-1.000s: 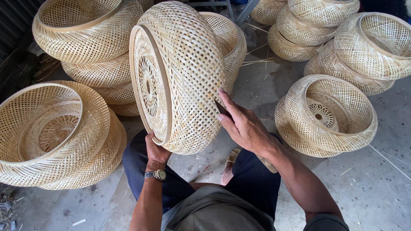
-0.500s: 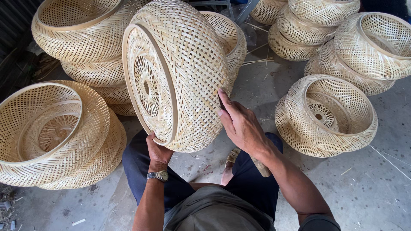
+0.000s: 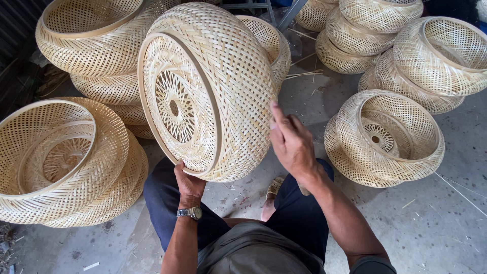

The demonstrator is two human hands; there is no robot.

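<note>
— Where is the woven bamboo basket (image 3: 213,91), and which way does it face?

— It is held up on edge above the person's knees, between both hands. Its round opening, ringed by a bamboo hoop, faces left and a little toward the camera; the rounded back bulges to the right. So the axis through its centre runs roughly left to right, tilted slightly, and the star-patterned weave with a small central hole shows inside.

— How do the hands sit on it?

— The left hand (image 3: 188,183), with a wristwatch (image 3: 190,213) on the wrist, grips the lower rim from below, fingers curled together around the hoop. The right hand (image 3: 291,142) lies on the outer wall at the right, fingers stretched out side by side and pressed flat to the weave.

— Anything inside it?

— Nothing; it is hollow.

— And around it?

— On the left, a nested pair of baskets (image 3: 66,162) lies tilted, one inside the other. Behind, a stack of baskets (image 3: 96,56) rises at upper left. To the right, a lone basket (image 3: 388,137) rests on the concrete floor (image 3: 436,223), opening upward, with a smaller woven ring inside. More piled baskets (image 3: 406,45) fill the upper right.
</note>
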